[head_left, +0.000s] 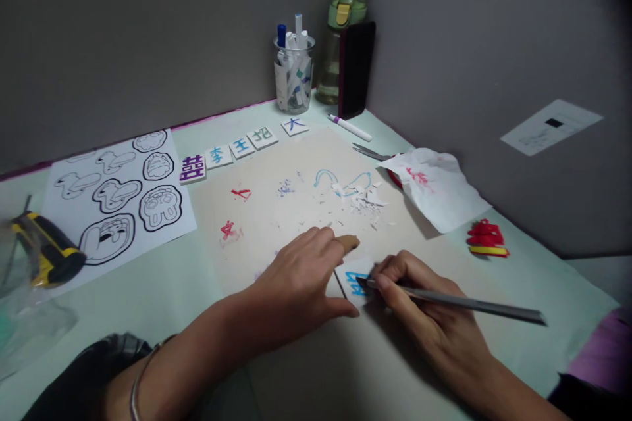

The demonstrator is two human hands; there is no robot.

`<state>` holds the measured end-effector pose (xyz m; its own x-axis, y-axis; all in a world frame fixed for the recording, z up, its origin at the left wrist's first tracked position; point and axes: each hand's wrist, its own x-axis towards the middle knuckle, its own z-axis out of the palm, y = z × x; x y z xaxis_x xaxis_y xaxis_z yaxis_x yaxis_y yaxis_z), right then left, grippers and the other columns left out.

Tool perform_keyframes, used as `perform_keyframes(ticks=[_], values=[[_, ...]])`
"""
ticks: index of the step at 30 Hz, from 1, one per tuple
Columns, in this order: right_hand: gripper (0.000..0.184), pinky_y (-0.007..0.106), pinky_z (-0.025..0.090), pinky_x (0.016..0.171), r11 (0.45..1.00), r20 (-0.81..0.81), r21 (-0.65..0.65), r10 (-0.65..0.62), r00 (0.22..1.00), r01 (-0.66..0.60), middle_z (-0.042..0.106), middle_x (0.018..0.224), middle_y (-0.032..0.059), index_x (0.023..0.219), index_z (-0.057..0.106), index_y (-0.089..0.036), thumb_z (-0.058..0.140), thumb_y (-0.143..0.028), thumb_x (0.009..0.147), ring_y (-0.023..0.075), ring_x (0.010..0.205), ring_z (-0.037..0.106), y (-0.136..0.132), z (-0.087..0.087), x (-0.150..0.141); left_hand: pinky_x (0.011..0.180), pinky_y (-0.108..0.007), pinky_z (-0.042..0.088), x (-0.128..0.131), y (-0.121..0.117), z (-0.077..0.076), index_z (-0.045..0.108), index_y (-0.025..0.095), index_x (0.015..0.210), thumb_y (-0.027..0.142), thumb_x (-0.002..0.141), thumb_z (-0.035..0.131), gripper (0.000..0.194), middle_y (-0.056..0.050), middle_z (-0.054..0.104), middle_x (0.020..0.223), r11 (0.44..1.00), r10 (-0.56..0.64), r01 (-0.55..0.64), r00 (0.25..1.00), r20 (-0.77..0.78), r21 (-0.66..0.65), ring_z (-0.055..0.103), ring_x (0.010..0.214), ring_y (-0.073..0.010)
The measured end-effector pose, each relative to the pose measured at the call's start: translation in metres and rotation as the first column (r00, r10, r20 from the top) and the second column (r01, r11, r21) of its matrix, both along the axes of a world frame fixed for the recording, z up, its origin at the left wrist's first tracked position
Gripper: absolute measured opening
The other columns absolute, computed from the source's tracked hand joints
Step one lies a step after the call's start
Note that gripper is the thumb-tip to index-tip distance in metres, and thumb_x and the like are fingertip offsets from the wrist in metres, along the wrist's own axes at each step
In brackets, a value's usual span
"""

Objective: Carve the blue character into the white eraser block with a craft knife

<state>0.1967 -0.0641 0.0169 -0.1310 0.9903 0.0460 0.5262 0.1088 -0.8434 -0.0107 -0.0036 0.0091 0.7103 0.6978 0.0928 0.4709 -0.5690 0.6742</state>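
Observation:
A white square tile (351,270) with blue marks lies on the tan board in front of me. My left hand (306,270) steadies it from the left, thumb at the near edge and forefinger at the far edge. A tan cover (348,243) wraps the forefinger's tip. Between the thumb and fingers of my right hand (419,299) is a slim, flat grey carving knife (484,306). Its dark tip touches or hovers just over the blue marks; I cannot tell which. The right fingers hide the tile's right side.
White shavings (368,205) lie on the stained tan board (276,217). Beyond it stand several character tiles (217,156), a jar of markers (294,79), a bottle (328,69) and a phone (356,70). Scissors (368,152), crumpled paper (437,187), a yellow-black tool (47,247) and printed drawings (123,210) flank it.

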Motion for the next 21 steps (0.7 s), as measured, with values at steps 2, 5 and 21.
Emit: perform_keyframes(ticks=[2, 5, 21], values=[[0.029, 0.028, 0.042, 0.054, 1.000, -0.008, -0.004, 0.006, 1.000, -0.006, 0.059, 0.067, -0.0023, 0.077, 0.052, -0.024, 0.050, -0.037, 0.103, 0.0145, 0.060, 0.053, 0.000, 0.000, 0.000, 0.089, -0.047, 0.051, 0.002, 0.000, -0.004, 0.054, 0.010, 0.136, 0.047, 0.073, 0.090, 0.081, -0.013, 0.064, 0.109, 0.999, 0.011, -0.011, 1.000, -0.004, 0.037, 0.059, 0.101, -0.0317], [0.030, 0.028, 0.042, 0.055, 1.000, -0.013, -0.012, 0.018, 1.000, -0.018, 0.058, 0.068, -0.0020, 0.076, 0.051, -0.024, 0.049, -0.036, 0.103, 0.0151, 0.062, 0.053, 0.000, -0.002, 0.000, 0.095, -0.047, 0.049, -0.001, 0.002, -0.007, 0.049, 0.014, 0.143, 0.050, 0.079, 0.086, 0.082, -0.015, 0.064, 0.121, 0.999, -0.041, 0.040, 0.999, 0.031, 0.034, 0.059, 0.110, -0.0324], [0.029, 0.031, 0.040, 0.059, 0.995, -0.048, -0.048, 0.081, 0.996, -0.084, 0.057, 0.072, -0.0012, 0.079, 0.048, -0.025, 0.044, -0.035, 0.106, 0.0165, 0.066, 0.052, -0.001, 0.000, 0.003, 0.101, -0.036, 0.044, -0.013, 0.012, -0.001, 0.037, 0.032, 0.154, 0.015, 0.088, 0.078, 0.079, 0.000, 0.066, 0.139, 0.964, -0.135, 0.167, 0.978, 0.158, -0.206, 0.052, 0.112, -0.0220]])
